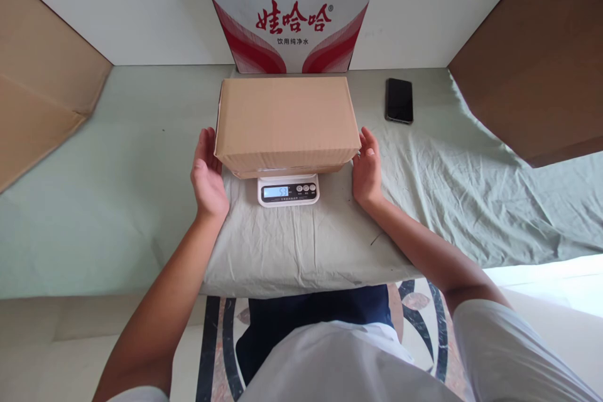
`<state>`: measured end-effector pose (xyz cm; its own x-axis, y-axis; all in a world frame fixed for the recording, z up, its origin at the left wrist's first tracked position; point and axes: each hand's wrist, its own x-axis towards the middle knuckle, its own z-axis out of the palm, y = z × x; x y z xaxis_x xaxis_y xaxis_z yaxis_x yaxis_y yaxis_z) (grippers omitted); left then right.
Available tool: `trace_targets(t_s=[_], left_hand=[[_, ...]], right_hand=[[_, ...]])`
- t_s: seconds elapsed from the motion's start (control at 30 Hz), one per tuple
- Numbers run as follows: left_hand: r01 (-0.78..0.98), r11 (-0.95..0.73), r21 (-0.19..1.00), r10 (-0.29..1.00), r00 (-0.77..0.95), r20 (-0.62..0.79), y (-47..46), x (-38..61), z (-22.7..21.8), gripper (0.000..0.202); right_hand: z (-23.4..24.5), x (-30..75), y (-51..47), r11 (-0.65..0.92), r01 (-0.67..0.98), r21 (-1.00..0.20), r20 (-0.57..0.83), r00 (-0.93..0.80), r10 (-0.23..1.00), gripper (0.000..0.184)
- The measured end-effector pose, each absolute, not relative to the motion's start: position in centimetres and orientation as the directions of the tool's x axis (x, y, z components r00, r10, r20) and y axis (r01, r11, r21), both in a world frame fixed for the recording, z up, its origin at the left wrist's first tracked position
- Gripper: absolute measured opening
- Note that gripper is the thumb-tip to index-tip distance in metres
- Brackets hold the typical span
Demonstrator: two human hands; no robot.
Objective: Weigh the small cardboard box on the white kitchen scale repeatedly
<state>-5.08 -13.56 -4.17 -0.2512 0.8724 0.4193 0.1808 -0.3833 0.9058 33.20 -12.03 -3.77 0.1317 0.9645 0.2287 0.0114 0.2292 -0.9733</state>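
A closed brown cardboard box [288,116] rests on a small white digital scale [288,202], covering its weighing plate. The scale's lit display reads what looks like 53, with several round buttons to its right. At the box's left side is my left hand [208,176], open, palm facing inward and thumb apart. My right hand [368,166] is open by the right side, its fingers stretched up along the box's front corner. Whether either hand touches the cardboard, I cannot tell.
A black phone [399,100] lies at the back right on the pale green cloth [155,201]. Behind the box stands a white and red carton [292,19]. Large cardboard pieces flank the table at left [47,69] and right [532,69].
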Motion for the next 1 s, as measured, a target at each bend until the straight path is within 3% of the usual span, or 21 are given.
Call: trace_targets(t_s=[0.13,0.3,0.43,0.67,1.0], left_hand=[[0.192,-0.395,0.898,0.871,-0.233,0.433,-13.7,-4.7,-3.7,0.08],[0.009,-0.313,0.95,0.898,-0.323,0.299,-14.6,-3.1,-1.4,0.089],[-0.019,-0.276,0.961,0.899,-0.359,0.251,-14.9,-2.3,-0.3,0.092],[-0.08,-0.322,0.943,0.893,-0.357,0.274,-14.8,-2.5,-0.8,0.08],[-0.016,-0.329,0.944,0.886,-0.351,0.302,-14.7,-2.3,-0.5,0.082]], right_hand=[[-3.6,33.1,-12.1,0.234,0.005,-0.972,0.233,0.131,0.964,0.083],[-2.1,32.2,-12.8,0.202,-0.091,-0.975,0.185,0.17,0.968,0.074],[-1.4,31.8,-13.0,0.191,-0.154,-0.97,0.158,0.201,0.967,0.076],[-1.8,31.8,-12.8,0.216,-0.105,-0.971,0.194,0.185,0.963,0.071],[-2.6,32.1,-12.6,0.242,-0.038,-0.969,0.233,0.16,0.959,0.068]])
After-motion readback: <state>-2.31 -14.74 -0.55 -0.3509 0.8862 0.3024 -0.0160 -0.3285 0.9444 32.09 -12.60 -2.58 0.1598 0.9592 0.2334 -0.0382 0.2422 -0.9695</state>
